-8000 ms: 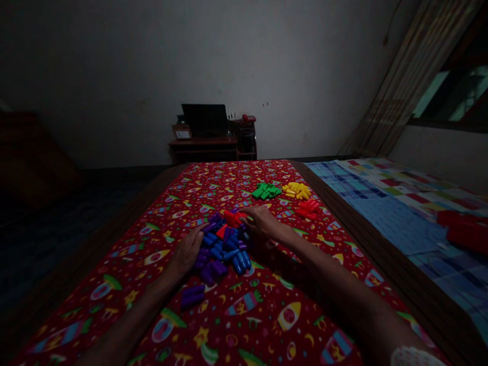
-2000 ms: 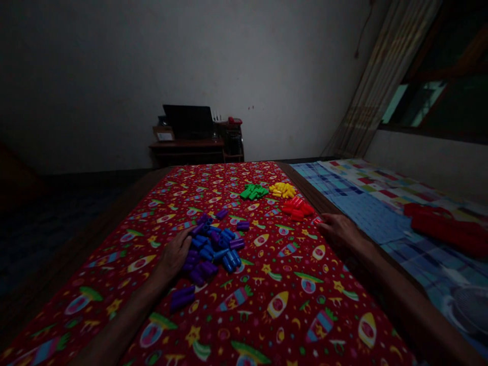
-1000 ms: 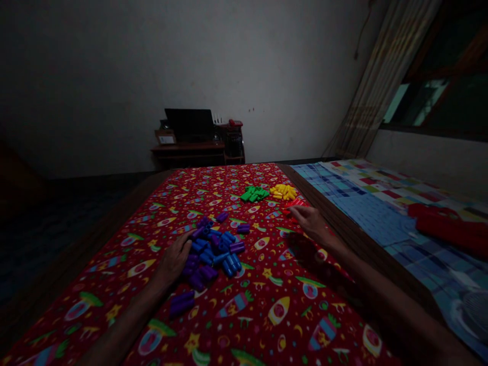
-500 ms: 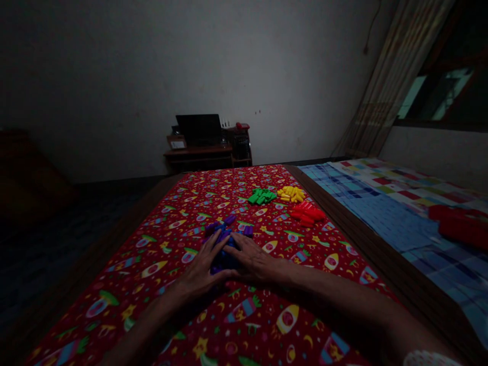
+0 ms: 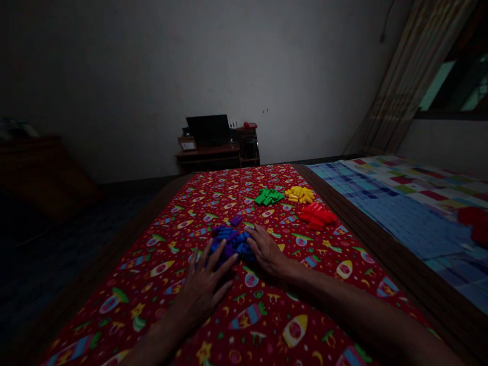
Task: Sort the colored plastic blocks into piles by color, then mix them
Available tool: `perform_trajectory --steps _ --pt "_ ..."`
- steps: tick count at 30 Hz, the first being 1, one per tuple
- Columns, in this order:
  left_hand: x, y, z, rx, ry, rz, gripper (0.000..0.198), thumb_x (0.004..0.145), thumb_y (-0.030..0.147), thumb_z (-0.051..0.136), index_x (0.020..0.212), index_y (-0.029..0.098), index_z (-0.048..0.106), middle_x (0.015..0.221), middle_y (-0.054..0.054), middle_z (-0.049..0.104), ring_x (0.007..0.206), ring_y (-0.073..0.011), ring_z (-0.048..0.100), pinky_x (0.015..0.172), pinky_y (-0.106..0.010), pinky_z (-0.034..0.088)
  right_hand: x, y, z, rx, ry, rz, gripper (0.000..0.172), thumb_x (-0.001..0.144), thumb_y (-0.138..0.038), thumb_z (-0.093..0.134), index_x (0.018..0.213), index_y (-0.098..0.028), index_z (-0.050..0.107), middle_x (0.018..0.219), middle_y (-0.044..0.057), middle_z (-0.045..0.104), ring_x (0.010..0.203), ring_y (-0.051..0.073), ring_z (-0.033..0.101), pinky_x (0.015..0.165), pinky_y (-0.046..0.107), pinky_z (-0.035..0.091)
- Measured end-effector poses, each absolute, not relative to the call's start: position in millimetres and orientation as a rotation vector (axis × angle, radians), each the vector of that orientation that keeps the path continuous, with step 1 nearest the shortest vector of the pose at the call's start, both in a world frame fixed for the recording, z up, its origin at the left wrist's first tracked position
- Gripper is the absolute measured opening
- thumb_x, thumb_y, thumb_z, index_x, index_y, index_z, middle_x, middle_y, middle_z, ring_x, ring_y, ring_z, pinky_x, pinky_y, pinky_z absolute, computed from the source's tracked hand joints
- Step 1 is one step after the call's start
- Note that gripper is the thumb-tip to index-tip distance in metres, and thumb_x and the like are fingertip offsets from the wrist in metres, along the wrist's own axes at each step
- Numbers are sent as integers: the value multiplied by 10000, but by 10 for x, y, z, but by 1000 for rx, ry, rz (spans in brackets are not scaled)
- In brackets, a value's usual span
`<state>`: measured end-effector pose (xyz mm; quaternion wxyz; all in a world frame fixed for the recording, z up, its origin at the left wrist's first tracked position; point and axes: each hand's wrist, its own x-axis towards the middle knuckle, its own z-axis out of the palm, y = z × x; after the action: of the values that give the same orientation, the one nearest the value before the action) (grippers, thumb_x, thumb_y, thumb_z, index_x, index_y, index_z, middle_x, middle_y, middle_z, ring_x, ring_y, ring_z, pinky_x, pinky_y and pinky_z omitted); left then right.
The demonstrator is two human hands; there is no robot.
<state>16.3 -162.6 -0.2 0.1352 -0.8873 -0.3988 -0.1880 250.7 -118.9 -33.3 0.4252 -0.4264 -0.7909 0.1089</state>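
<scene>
Tubes of blue and purple plastic (image 5: 224, 233) lay heaped on the red rocket-print cloth (image 5: 244, 300). Your left hand (image 5: 200, 290), fingers spread wide, reached over the heap's near left edge; your right hand (image 5: 269, 251) was at its right side, though whether those fingers held anything could not be told. Far right sat green pieces (image 5: 269, 197), yellow pieces (image 5: 300, 194) and, nearer you, red pieces (image 5: 317, 217).

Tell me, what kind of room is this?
Probably a room in someone's home, maybe a bedroom: I see a colourful checked cover, a long curtain and a small desk holding a dark screen.
</scene>
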Motion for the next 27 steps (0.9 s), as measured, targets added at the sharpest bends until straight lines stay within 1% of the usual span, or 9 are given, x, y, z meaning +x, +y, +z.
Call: perform_trajectory --steps 4,8,10,12,14,17,22,24,27 --pt "114 -1194 115 -2734 -1175 -677 590 897 456 505 1447 276 386 1577 -107 256 1448 -323 210 1145 -598 179 2524 -1170 -295 -1024 -1970 333 479 996 -419 283 1414 -229 420 1400 117 493 1369 238 376 1140 482 324" --pt "174 -721 209 -2625 -1509 -1170 630 953 514 257 1475 167 315 1552 -130 311 1430 -264 276 1157 -495 244 2537 -1144 -190 -1073 -1864 471 466 990 -443 286 1354 -240 494 1322 102 566 1263 229 498 1093 442 387" --pt "239 -478 241 -2580 -1730 -1273 640 957 501 159 1442 145 379 1510 -122 392 1415 -255 311 1164 -484 231 2526 -1143 -133 -1090 -1797 526 478 985 -464 287 1314 -217 532 1288 115 593 1221 235 533 1072 440 402" --pt "324 -281 268 -2739 -1926 -1154 677 954 493 107 1397 108 444 1473 -140 445 1401 -269 338 1153 -482 250 2513 -1150 -84 -1090 -1750 573 490 979 -477 297 1284 -194 556 1270 127 608 1206 241 545 1065 440 402" --pt "427 -168 295 -2859 -1972 -1050 687 942 532 151 1302 113 560 1379 -140 552 1319 -284 460 1101 -457 349 2511 -1158 -49 -1084 -1709 611 491 973 -482 313 1263 -181 571 1254 132 621 1184 242 559 1050 431 412" --pt "595 -169 361 -3197 -1783 -807 673 927 583 203 1189 160 656 1251 -93 659 1175 -269 589 1030 -404 433 2535 -1156 -21 -1059 -1651 685 482 969 -490 317 1243 -199 586 1200 106 656 1109 229 601 995 403 452" --pt "779 -489 569 -3454 -1381 -406 549 966 502 225 1170 230 657 1238 -7 672 1129 -204 609 1030 -331 423 2584 -1102 -37 -1137 -1498 815 563 918 -590 348 1225 -197 609 1159 103 674 1114 243 599 986 394 448" --pt "826 -729 635 -3272 -1309 -379 510 987 443 224 1208 217 624 1260 -34 656 1155 -209 589 1051 -371 399 2589 -1068 -62 -1129 -1434 877 598 891 -628 368 1218 -192 614 1212 112 649 1162 249 572 1028 404 418" --pt "936 -1196 631 -2935 -1137 -476 438 983 414 325 1282 194 558 1369 -101 564 1269 -238 494 1123 -479 288 2586 -1009 -103 -1046 -1306 991 595 853 -654 411 1170 -200 628 1224 109 640 1159 247 571 1047 415 407"
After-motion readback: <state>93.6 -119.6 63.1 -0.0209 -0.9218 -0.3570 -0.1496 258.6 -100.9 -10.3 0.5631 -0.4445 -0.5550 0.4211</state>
